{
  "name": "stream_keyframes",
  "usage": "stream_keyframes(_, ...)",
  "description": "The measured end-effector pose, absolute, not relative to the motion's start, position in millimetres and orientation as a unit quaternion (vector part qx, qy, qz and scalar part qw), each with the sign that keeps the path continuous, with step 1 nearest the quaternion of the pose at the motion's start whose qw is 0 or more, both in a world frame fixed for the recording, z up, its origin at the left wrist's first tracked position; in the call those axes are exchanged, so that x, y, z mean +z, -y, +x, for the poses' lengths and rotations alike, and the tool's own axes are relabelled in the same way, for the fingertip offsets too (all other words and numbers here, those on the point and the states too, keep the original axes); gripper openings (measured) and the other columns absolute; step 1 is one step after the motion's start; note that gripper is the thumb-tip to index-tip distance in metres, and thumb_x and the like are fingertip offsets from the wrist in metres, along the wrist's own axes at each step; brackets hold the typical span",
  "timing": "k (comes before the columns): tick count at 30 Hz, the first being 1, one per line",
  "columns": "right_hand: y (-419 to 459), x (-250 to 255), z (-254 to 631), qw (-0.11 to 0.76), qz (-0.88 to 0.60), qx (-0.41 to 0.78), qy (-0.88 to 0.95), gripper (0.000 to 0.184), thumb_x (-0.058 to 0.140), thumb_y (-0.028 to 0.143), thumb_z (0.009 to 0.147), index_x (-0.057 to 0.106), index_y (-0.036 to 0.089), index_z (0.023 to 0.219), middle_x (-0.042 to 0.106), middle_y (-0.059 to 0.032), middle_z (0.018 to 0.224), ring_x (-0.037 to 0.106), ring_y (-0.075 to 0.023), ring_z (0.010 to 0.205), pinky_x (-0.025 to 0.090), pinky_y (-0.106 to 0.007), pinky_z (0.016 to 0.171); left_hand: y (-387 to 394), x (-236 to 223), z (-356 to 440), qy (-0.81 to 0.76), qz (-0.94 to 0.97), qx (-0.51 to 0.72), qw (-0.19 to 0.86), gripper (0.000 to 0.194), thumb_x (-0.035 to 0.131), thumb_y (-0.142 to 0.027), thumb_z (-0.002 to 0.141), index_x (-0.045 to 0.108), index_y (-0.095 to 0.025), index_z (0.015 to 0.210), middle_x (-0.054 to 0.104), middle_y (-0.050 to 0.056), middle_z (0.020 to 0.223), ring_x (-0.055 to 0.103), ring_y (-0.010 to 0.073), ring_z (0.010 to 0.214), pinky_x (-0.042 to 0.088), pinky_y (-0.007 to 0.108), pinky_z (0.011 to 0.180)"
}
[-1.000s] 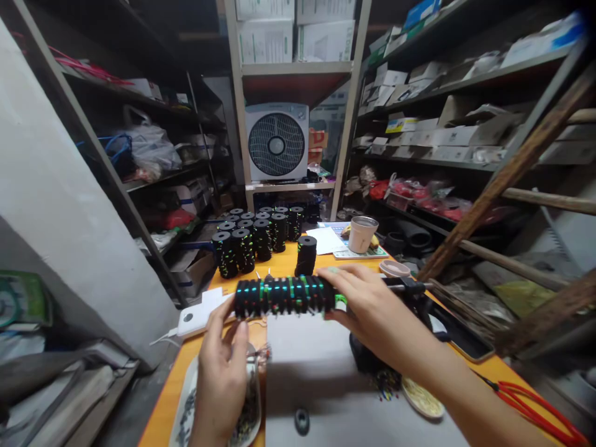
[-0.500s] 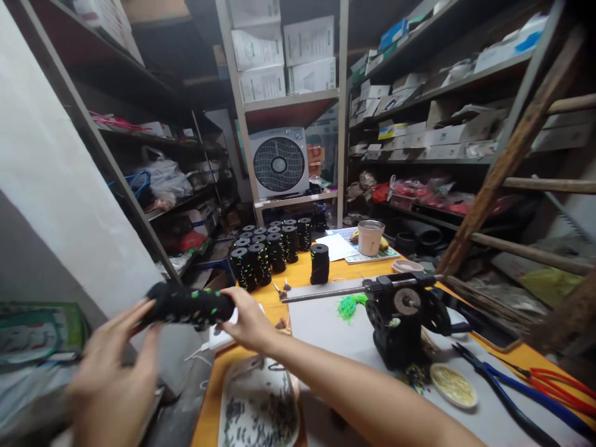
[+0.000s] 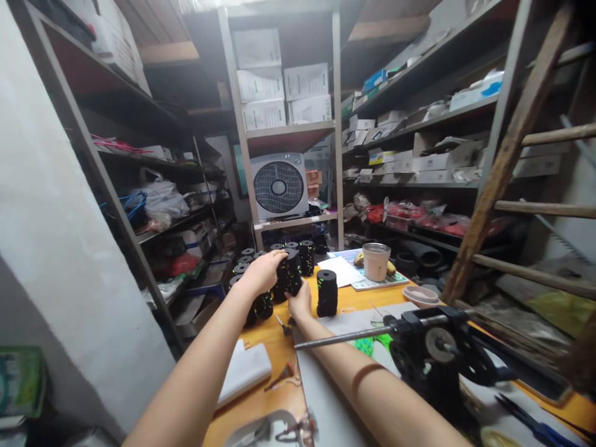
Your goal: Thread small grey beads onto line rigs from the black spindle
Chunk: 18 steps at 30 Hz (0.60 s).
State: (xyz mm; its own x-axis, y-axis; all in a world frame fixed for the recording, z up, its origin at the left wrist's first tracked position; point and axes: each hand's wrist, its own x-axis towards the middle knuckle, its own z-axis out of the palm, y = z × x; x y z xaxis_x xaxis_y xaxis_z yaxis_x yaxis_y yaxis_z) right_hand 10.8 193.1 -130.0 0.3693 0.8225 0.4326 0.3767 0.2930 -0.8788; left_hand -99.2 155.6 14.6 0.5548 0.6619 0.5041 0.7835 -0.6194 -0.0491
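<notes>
A black cylindrical roll with green specks and a hole in its top (image 3: 293,272) stands upright between my two hands at the front of a cluster of similar rolls. My left hand (image 3: 266,270) grips its upper left side, fingers over the top edge. Lower down, my right hand (image 3: 300,302) has its fingers around the base. Whether the roll rests on the table is hidden. Another black roll (image 3: 327,293) stands alone just to the right. Behind and left of my hands are several more rolls (image 3: 306,257), partly covered by my left hand and forearm.
A black machine (image 3: 433,347) with a long metal rod (image 3: 344,337) reaches across the right side. Green strands (image 3: 364,345) lie beneath it. A cup (image 3: 376,262) stands at the back, pliers (image 3: 535,422) lie front right, and a white box-shaped device (image 3: 246,372) sits left of my right forearm.
The roll came off the machine's rod, swung left in both hands and turned upright. Now it is at the cluster at the back of the table. The head view has tilted up.
</notes>
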Motion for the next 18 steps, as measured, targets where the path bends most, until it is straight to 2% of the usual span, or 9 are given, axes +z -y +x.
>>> stream_keyframes(9, -228, -145, 12, 0.603, -0.625, 0.209, 0.449, 0.031, 0.059, 0.031, 0.094, 0.056, 0.017, 0.122, 0.059, -0.0087, 0.122, 0.062, -0.0222, 0.103, 0.054, -0.042, 0.086, -220, -1, -70, 0.404, -0.894, -0.138, 0.137, 0.034, 0.059, -0.031, 0.091, 0.057, -0.018, 0.123, 0.059, 0.011, 0.125, 0.062, 0.0247, 0.103, 0.054, 0.046, 0.085)
stream_keyframes(18, -250, -153, 23, 0.564, -0.672, 0.216, 0.429, 0.032, 0.06, 0.031, 0.094, 0.057, 0.016, 0.122, 0.059, -0.0098, 0.122, 0.062, -0.0222, 0.103, 0.054, -0.041, 0.086, -257, -11, -47, 0.351, -0.91, -0.108, 0.192, 0.035, 0.059, -0.031, 0.091, 0.057, -0.018, 0.123, 0.059, 0.011, 0.125, 0.062, 0.0251, 0.104, 0.054, 0.047, 0.085)
